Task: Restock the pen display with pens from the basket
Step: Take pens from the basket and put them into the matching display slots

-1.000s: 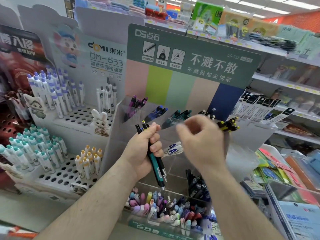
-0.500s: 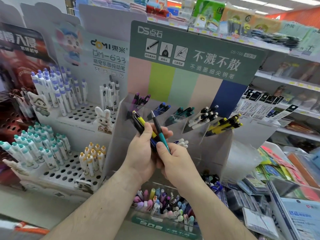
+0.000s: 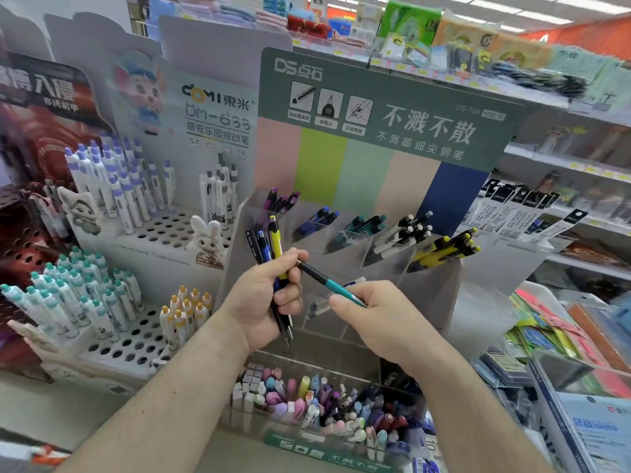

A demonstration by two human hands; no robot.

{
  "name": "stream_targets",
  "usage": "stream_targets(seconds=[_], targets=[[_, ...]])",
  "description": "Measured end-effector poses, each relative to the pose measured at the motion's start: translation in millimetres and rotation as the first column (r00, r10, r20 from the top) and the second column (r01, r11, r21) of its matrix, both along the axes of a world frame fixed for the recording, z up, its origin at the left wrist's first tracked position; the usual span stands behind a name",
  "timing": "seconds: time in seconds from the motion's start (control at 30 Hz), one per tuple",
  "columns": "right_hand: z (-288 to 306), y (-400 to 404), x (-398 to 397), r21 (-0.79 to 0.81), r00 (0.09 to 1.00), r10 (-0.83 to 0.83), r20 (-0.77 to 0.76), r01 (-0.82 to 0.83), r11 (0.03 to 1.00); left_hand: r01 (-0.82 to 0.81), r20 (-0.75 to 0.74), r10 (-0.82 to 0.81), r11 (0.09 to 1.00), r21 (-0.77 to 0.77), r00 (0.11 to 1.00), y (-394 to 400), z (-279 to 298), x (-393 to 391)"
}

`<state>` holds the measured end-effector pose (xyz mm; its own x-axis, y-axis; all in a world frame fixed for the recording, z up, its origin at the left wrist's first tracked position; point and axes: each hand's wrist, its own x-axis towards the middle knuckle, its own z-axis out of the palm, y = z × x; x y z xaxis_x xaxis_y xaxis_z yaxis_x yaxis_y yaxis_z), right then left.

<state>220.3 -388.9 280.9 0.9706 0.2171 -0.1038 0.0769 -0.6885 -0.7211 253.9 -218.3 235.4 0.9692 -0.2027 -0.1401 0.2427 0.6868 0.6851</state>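
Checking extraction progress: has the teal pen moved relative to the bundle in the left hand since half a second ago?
Yes. The right hand has drawn the teal pen rightward, nearly out of the left hand's bundle.

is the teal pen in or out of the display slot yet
Out. The right hand pinches the teal pen with a black end in mid-air, in front of the clear plastic slots of the display, its far end by the left hand.

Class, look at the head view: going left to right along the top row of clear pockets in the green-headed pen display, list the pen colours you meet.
Purple pens → blue pens → teal pens → white pens with black caps → yellow-and-black pens.
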Motion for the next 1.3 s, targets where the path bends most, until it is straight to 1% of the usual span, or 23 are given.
stream_targets(seconds=[0.07, 0.13, 0.2, 0.23, 0.3, 0.37, 0.4, 0.43, 0.47, 0.5, 0.53, 0.57, 0.63, 0.67, 0.7, 0.77, 0.87, 0.93, 1.0, 1.07, 1.13, 1.2, 1.3], targets=[[3, -2, 2, 0.238, 0.996, -0.089, -0.008, 0.088, 0.967, 0.121, -0.011, -0.126, 0.971, -0.204, 0.992, 6, -5, 1], [4, -2, 5, 0.494, 0.978, -0.208, -0.024, 0.192, 0.848, 0.264, 0.064, -0.261, 0.872, -0.412, 0.963, 12, -13, 2], [4, 2, 8, 0.666, 0.946, -0.324, 0.009, 0.236, 0.707, 0.360, 0.159, -0.325, 0.778, -0.515, 0.932, 12, -20, 3], [3, 5, 9, 0.712, 0.923, -0.383, 0.040, 0.243, 0.659, 0.387, 0.188, -0.340, 0.749, -0.538, 0.921, 10, -21, 3], [1, 11, 14, 0.750, 0.874, -0.476, 0.103, 0.246, 0.614, 0.423, 0.225, -0.362, 0.701, -0.574, 0.905, 6, -21, 3], [-2, 16, 18, 0.784, 0.859, -0.501, 0.104, 0.239, 0.573, 0.461, 0.274, -0.374, 0.648, -0.606, 0.886, 4, -21, 6], [-1, 17, 20, 0.818, 0.861, -0.501, 0.085, 0.227, 0.528, 0.468, 0.285, -0.374, 0.644, -0.604, 0.883, 5, -19, 6], [1, 17, 21, 0.853, 0.855, -0.513, 0.076, 0.211, 0.478, 0.460, 0.275, -0.370, 0.665, -0.589, 0.887, 6, -17, 7], [5, 15, 22, 0.874, 0.828, -0.551, 0.104, 0.189, 0.448, 0.433, 0.240, -0.362, 0.706, -0.560, 0.901, 6, -14, 7], [10, 12, 23, 0.871, 0.770, -0.613, 0.179, 0.166, 0.462, 0.382, 0.180, -0.339, 0.767, -0.516, 0.923, 6, -11, 7], [16, 8, 24, 0.851, 0.678, -0.676, 0.288, 0.144, 0.506, 0.309, 0.103, -0.295, 0.836, -0.453, 0.950, 6, -7, 7], [23, 4, 25, 0.821, 0.564, -0.722, 0.400, 0.129, 0.556, 0.228, 0.030, -0.235, 0.896, -0.381, 0.972, 6, -4, 6], [34, -3, 32, 0.760, 0.344, -0.755, 0.558, 0.152, 0.631, 0.113, -0.051, -0.131, 0.958, -0.265, 0.990, 4, -1, 6], [36, -6, 38, 0.732, 0.272, -0.750, 0.603, 0.184, 0.656, 0.085, -0.064, -0.102, 0.970, -0.226, 0.993, 3, -1, 5], [37, -7, 45, 0.705, 0.231, -0.737, 0.635, 0.217, 0.675, 0.068, -0.068, -0.082, 0.979, -0.191, 0.994, 2, -1, 5], [33, -6, 58, 0.644, 0.199, -0.699, 0.687, 0.279, 0.712, 0.044, -0.062, -0.052, 0.991, -0.130, 0.997, 1, -1, 4], [25, -1, 74, 0.525, 0.189, -0.597, 0.780, 0.323, 0.787, 0.014, -0.027, -0.015, 0.998, -0.060, 1.000, 3, 1, 1], [19, 5, 80, 0.445, 0.230, -0.532, 0.815, 0.340, 0.828, 0.014, -0.002, -0.014, 1.000, -0.022, 1.000, 5, 2, 0], [14, 10, 84, 0.324, 0.289, -0.456, 0.842, 0.405, 0.855, 0.026, 0.012, -0.026, 1.000, -0.001, 1.000, 6, 3, -1], [12, 13, 86, 0.241, 0.355, -0.432, 0.829, 0.469, 0.849, 0.037, 0.020, -0.037, 0.999, 0.016, 0.999, 8, 3, -3], [16, 13, 85, 0.175, 0.457, -0.450, 0.767, 0.526, 0.832, 0.043, 0.032, -0.045, 0.998, 0.044, 0.998, 10, 2, -4], [23, 12, 85, 0.070, 0.571, -0.448, 0.688, 0.562, 0.824, 0.047, 0.050, -0.051, 0.996, 0.077, 0.997, 11, 2, -5], [34, 9, 84, -0.012, 0.664, -0.425, 0.615, 0.547, 0.837, 0.050, 0.085, -0.061, 0.992, 0.117, 0.995, 8, 2, -7]])
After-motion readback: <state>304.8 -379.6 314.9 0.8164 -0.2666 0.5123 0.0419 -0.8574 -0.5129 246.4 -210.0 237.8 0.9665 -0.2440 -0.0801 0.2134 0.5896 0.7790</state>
